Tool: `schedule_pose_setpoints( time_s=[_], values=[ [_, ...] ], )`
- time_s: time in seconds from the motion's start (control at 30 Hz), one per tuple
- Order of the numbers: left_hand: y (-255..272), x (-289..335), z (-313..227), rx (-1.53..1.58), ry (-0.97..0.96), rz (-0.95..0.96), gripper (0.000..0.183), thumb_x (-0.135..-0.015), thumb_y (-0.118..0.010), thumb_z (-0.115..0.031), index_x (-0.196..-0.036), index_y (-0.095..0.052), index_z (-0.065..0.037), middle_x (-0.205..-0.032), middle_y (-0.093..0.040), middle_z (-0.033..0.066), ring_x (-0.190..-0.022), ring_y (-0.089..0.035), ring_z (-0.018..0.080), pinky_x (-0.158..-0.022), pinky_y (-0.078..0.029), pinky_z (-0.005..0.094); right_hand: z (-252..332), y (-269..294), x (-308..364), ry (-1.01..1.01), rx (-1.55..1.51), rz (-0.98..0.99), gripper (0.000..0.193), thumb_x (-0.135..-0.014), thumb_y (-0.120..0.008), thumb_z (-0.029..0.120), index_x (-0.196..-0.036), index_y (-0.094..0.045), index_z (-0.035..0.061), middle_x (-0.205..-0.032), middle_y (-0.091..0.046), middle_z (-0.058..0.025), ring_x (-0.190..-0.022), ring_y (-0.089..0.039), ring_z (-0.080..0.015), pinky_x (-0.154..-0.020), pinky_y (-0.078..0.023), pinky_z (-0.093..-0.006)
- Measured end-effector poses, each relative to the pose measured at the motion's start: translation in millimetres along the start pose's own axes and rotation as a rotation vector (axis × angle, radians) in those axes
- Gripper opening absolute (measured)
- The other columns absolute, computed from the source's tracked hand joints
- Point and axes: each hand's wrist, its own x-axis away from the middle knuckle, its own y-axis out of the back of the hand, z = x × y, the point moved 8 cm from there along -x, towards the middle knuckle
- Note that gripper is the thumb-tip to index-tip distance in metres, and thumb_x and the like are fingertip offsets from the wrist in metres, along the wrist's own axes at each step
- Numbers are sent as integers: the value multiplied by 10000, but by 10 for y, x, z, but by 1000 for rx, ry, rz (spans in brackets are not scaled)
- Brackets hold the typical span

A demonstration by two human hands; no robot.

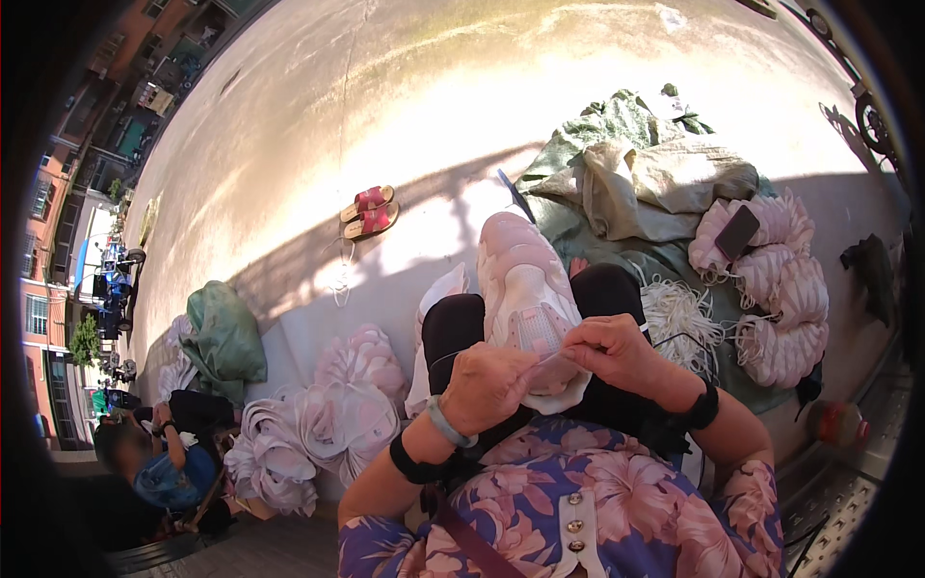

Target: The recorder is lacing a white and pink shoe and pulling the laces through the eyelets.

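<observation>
A pale concrete yard point(279, 164) spreads out ahead of us, sunlit at the far side and shaded nearer in, with reddish building fronts point(39, 289) curving along the left rim. On the ground we see a pair of red sandals point(370, 214). Across our lap lies a long stack of pink and white shoe uppers point(525, 265), its near end just under our hands. Our left hand point(485, 385), with a pale bangle point(451, 424) at the wrist, has its thumb and fingertips pinched together there; our right hand point(612, 349) makes the same closed pinch just beside it. What lies between the fingertips is too small for us to tell. By our right knee lies a heap of white laces point(679, 313), and beyond it are bundled pink uppers point(790, 289) with a dark phone point(738, 233) on top. Green and beige sacks point(665, 183) lie crumpled further off. To our left we have pale bundles point(347, 424), a full green sack point(224, 337) and a seated co-worker point(173, 477)
</observation>
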Motion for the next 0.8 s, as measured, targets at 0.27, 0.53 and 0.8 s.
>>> schedule_pose_setpoints(
  time_s=[0.27,0.53,0.8],
  values=[
    [36,-73,15,-103,0,-99,105,-748,-665,-91,-842,-624,-65,-652,-579,96,-583,-568,300,-555,-435,357,235,22,-216,110,146,-51,187,-792,-641,130,-923,-654,-3,-803,-635,-131,-694,-631,-293,-634,-498,-337],
    [-4,-135,40,-246,-70,-138,143,-711,-676,-77,-832,-606,-49,-648,-565,83,-579,-574,271,-533,-431,366,-70,-83,-267,-136,-154,119,197,-798,-656,145,-909,-645,-17,-844,-664,-153,-754,-647,-302,-654,-505,-337],
    [40,-136,455,-136,168,-314,135,-724,-686,-96,-832,-613,-58,-712,-580,92,-601,-579,272,-539,-442,346,17,64,-369,88,398,-115,64,-796,-578,80,-840,-598,38,-727,-588,-111,-682,-601,-312,-592,-470,-381]
  ],
)
